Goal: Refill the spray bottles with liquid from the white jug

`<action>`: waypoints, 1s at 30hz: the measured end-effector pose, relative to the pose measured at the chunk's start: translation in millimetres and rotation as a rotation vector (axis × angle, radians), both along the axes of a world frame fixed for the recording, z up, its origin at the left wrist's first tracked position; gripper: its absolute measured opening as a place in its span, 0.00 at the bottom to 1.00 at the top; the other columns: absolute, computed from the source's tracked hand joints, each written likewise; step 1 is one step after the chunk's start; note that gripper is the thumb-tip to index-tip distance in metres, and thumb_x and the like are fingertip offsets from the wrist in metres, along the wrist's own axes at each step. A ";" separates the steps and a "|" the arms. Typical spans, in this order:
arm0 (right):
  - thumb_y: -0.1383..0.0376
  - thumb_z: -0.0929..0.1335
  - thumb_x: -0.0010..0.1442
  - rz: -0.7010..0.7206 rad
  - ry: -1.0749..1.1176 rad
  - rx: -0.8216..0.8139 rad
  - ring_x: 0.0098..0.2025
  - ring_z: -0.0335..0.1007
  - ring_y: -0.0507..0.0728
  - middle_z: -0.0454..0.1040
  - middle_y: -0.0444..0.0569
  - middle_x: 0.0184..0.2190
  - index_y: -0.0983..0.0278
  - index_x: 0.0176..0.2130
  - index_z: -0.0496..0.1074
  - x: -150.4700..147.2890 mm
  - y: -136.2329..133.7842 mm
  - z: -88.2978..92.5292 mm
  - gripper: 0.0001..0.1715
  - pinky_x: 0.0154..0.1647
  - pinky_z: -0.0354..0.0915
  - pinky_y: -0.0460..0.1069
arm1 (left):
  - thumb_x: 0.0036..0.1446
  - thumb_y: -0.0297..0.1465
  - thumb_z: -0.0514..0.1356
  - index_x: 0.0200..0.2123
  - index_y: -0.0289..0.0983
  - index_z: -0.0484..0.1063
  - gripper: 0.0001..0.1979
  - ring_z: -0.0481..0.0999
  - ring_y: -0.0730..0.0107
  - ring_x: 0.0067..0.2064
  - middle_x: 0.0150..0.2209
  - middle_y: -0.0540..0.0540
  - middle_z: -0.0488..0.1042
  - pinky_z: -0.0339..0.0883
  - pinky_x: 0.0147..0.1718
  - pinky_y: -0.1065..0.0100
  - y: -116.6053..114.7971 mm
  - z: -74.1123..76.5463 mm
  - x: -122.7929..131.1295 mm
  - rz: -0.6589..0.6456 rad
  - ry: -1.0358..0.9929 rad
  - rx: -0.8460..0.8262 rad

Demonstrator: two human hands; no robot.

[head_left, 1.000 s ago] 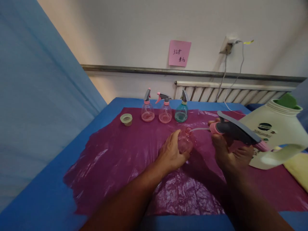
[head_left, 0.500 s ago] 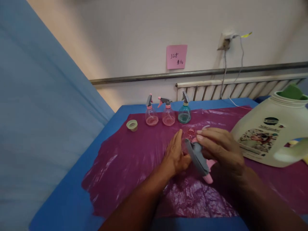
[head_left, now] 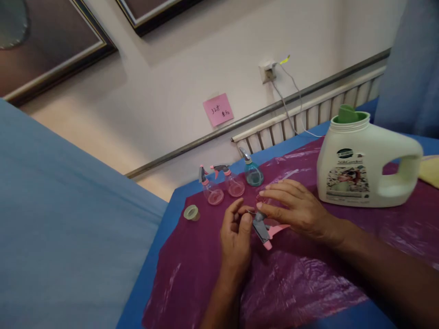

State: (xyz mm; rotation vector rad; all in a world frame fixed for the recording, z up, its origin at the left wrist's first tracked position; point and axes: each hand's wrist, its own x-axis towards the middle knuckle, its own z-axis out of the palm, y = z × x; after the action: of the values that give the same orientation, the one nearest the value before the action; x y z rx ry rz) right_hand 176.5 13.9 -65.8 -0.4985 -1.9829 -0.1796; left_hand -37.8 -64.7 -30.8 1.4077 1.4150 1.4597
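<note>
A grey spray head [head_left: 262, 228] with a pink trigger sits low over the magenta plastic sheet [head_left: 291, 283], between my two hands. My left hand [head_left: 236, 237] is curled, its thumb and forefinger pinching the head's upper end. My right hand [head_left: 295, 211] reaches in from the right, fingers stretched over the head and thumb pressed on it. A small pink bottle mouth [head_left: 259, 198] shows just under my right fingertips. The rest of that bottle is hidden.
Three small spray bottles stand at the back: two pink [head_left: 213, 194] [head_left: 236, 185], one teal [head_left: 253, 173]. A green cap [head_left: 191, 212] lies at left. A white detergent jug [head_left: 360, 164] stands at right, by a yellow cloth [head_left: 430, 170]. Blue fabric [head_left: 68, 228] fills the left.
The view has swung up and tilted. The spray head has come down to the sheet beside the bottle mouth. My left hand has left the bottle's body and now pinches the head.
</note>
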 end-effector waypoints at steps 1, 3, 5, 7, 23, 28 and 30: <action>0.63 0.76 0.72 0.007 -0.009 -0.009 0.68 0.75 0.61 0.82 0.46 0.65 0.44 0.67 0.77 -0.4 0.4 -1.8 0.28 0.72 0.68 0.63 | 0.67 0.51 0.69 0.63 0.40 0.74 0.30 0.85 0.58 0.46 0.46 0.42 0.84 0.79 0.47 0.60 0.9 2.3 0.8 -0.043 -0.042 -0.074; 0.63 0.75 0.73 0.023 -0.025 -0.026 0.70 0.74 0.61 0.81 0.46 0.66 0.43 0.68 0.76 -0.5 1.0 -4.9 0.29 0.74 0.66 0.64 | 0.60 0.52 0.75 0.59 0.38 0.77 0.32 0.84 0.61 0.41 0.41 0.44 0.84 0.77 0.42 0.63 2.3 6.0 2.5 -0.100 -0.105 -0.183; 0.63 0.75 0.74 0.030 -0.032 -0.036 0.71 0.73 0.61 0.80 0.46 0.67 0.43 0.69 0.76 0.1 1.4 -6.9 0.29 0.75 0.65 0.64 | 0.57 0.50 0.77 0.53 0.37 0.80 0.30 0.84 0.62 0.40 0.40 0.44 0.84 0.77 0.42 0.64 2.1 8.7 3.7 -0.119 -0.161 -0.231; 0.64 0.75 0.74 0.031 -0.030 -0.039 0.72 0.72 0.61 0.80 0.46 0.67 0.43 0.69 0.76 0.8 1.5 -7.3 0.29 0.75 0.65 0.65 | 0.56 0.48 0.78 0.49 0.37 0.83 0.25 0.84 0.64 0.41 0.41 0.44 0.85 0.76 0.45 0.65 0.6 10.5 4.0 -0.117 -0.223 -0.254; 0.73 0.71 0.70 -0.022 0.069 -0.011 0.72 0.71 0.68 0.77 0.53 0.70 0.51 0.78 0.63 -2.7 -8.6 -2.4 0.44 0.72 0.69 0.70 | 0.67 0.43 0.69 0.49 0.43 0.84 0.13 0.82 0.62 0.42 0.43 0.46 0.83 0.77 0.44 0.63 -69.6 37.7 -97.4 0.499 0.544 0.122; 0.72 0.72 0.71 0.027 0.040 0.009 0.70 0.73 0.68 0.79 0.54 0.67 0.55 0.72 0.71 -5.1 -17.4 4.2 0.34 0.70 0.71 0.69 | 0.71 0.36 0.60 0.52 0.45 0.84 0.13 0.82 0.58 0.46 0.47 0.43 0.81 0.76 0.46 0.60 -107.7 4.9 -150.8 0.539 1.145 0.144; 0.72 0.73 0.70 0.035 0.031 0.020 0.69 0.74 0.68 0.80 0.56 0.65 0.58 0.68 0.74 -4.6 -20.3 6.7 0.31 0.69 0.72 0.69 | 0.74 0.35 0.58 0.52 0.44 0.84 0.14 0.82 0.58 0.46 0.47 0.42 0.82 0.75 0.42 0.62 -114.1 -12.8 -159.9 0.516 1.307 0.057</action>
State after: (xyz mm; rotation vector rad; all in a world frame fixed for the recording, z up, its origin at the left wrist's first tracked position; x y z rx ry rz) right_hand 171.9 -6.4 -59.1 -0.4508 -1.9560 -0.1690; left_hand -197.7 -178.8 -43.7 2.3008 2.6571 0.7150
